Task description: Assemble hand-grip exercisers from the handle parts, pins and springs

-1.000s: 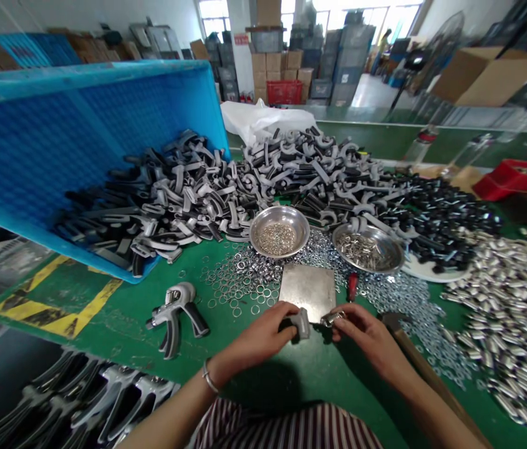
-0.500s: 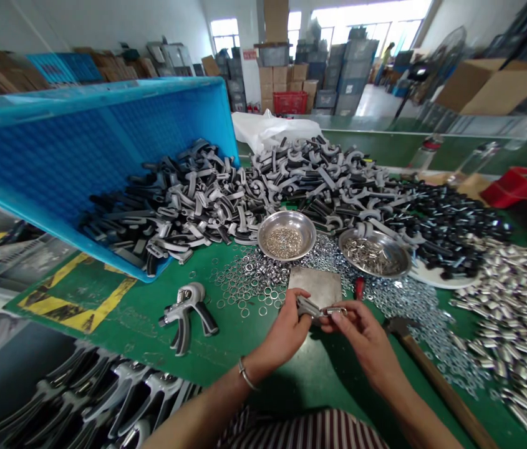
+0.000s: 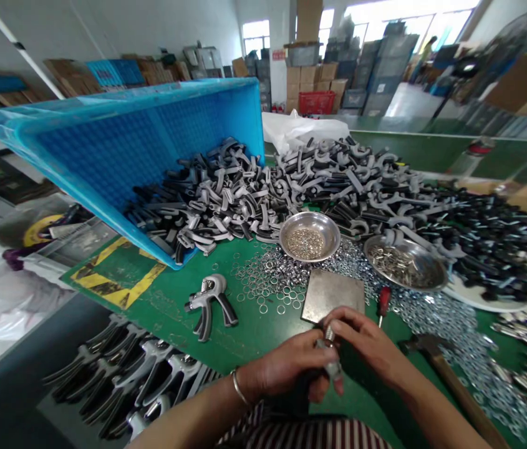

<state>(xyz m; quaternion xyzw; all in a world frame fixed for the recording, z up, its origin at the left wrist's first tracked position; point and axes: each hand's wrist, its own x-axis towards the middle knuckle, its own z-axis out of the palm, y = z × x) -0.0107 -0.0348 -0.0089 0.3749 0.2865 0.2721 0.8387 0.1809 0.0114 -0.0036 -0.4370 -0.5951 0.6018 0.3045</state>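
The left hand (image 3: 286,365) and the right hand (image 3: 370,343) were held together just above the near edge of a steel plate (image 3: 333,296). Between them was a small metal part (image 3: 330,343) with a grey plastic piece (image 3: 333,371) at its lower end. Both grips were closed: the left curled around the part from below and the right pinched it from above, with the fingers hiding much of it.

A silver bangle (image 3: 239,388) circled the left wrist, and a striped shirt (image 3: 305,433) showed below the arms. A screwdriver with a red handle (image 3: 383,302) lay just beyond the right hand, and a wooden-handled hammer (image 3: 441,368) lay to its right.

Loose metal rings (image 3: 263,280) and washers (image 3: 445,330) covered the green tabletop (image 3: 160,330) beyond the hands. A hand exerciser (image 3: 209,305) lay to the left of the hands. Two steel bowls sat farther forward, one holding small rings (image 3: 310,236) and the other metal pins (image 3: 403,262). Behind them, grey and black handles (image 3: 207,199) spilled from a tipped blue crate (image 3: 141,143).
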